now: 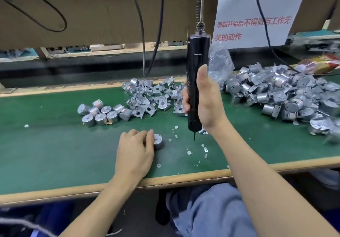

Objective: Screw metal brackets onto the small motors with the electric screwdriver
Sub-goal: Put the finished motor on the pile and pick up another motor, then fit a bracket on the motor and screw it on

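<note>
My right hand [205,98] grips the black electric screwdriver [196,56], which hangs upright from a spring above the bench, its bit tip just above the mat. My left hand [135,147] rests on the green mat [55,154] and holds a small silver motor [158,141] standing on end to the left of the bit. A cluster of bare motors [102,113] lies at the middle left. Loose metal brackets [150,96] are piled behind it. A small heap of screws [203,131] sits just behind the driver's tip.
A large pile of motors with brackets [287,96] fills the right of the bench. Small white washers [189,153] are scattered near the front edge. Cables [141,34] hang at the back, and a paper sign [257,10] and plastic bag [219,60] are at upper right.
</note>
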A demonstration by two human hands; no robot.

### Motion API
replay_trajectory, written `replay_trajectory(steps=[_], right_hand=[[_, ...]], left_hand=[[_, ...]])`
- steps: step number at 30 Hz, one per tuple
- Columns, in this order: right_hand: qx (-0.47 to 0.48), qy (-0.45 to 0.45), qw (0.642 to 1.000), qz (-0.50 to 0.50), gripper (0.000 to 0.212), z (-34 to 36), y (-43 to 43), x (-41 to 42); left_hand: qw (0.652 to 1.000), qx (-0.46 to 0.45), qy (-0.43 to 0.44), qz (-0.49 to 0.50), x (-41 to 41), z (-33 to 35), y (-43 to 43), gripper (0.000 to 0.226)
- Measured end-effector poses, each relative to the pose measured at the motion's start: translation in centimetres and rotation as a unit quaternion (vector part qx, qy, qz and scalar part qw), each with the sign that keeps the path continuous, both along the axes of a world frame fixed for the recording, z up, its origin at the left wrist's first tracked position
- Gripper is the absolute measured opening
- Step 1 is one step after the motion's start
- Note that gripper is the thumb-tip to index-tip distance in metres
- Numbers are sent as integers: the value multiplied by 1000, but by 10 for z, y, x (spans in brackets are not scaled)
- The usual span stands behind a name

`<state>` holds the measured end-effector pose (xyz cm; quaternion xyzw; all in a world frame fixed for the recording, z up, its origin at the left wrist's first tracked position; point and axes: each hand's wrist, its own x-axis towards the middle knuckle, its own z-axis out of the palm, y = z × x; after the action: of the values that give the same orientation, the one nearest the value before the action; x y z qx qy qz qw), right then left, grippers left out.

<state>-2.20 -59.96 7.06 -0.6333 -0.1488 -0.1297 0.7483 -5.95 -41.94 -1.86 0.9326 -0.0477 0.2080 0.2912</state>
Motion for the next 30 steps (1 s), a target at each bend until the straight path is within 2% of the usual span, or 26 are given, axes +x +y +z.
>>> replay_trajectory(steps=[2,5,7,10,14,18,22,25,30], right_hand=[[17,10,1000,2,99,-2,-5,-1],[39,14,999,18,100,-4,-9,-1],[33,12,999,20,107,-5,-10,-2],[17,13,1000,18,109,-9,-9,-2],[9,19,1000,10,105,-13,-8,-3],[10,31,999,4,93,-13,-9,-4],[5,35,999,-3,102,-11,-10,-4],[1,34,999,-1,110,-12,-12,-4],[-4,39,999,1,108,-12,-13,-4]], left_hand=[[1000,-16,17,-4,-2,1,-1,38],[996,-59,52,-53,-6,-2,-1,12],[993,-39,66,-85,-8,0,-1,22],[995,-23,57,-82,-7,3,-2,16],[997,-17,45,-62,-7,4,-3,41],[994,2,49,-99,-10,8,-4,32],[994,-7,48,-95,-9,6,-3,21],[995,-24,47,-80,-8,3,-4,30],[996,-31,48,-71,-7,2,-5,36]])
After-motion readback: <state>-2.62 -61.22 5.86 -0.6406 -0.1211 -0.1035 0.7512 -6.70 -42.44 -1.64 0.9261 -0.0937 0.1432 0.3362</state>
